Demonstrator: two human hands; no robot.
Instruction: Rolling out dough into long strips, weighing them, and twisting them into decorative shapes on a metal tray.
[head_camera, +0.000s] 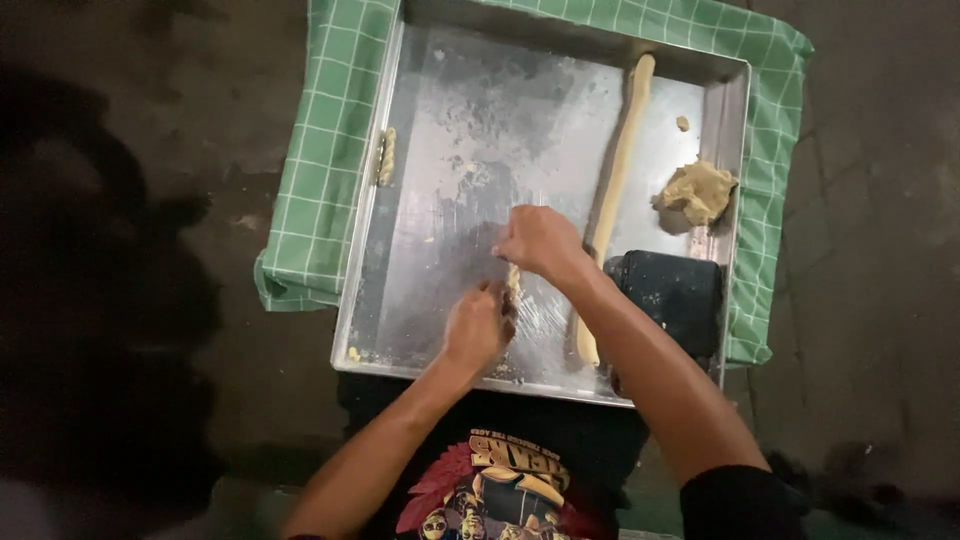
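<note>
A short, pale dough strip (513, 283) lay mid-tray, pinched between the left hand (475, 325) and right hand (540, 242), fingers closed on it. The metal tray (450, 150) held a long dough rope (620, 170) at one o'clock, a lump (697, 192) and a black block (672, 292) at three.

No packages, labels, signs or screens appear in this view.
</note>
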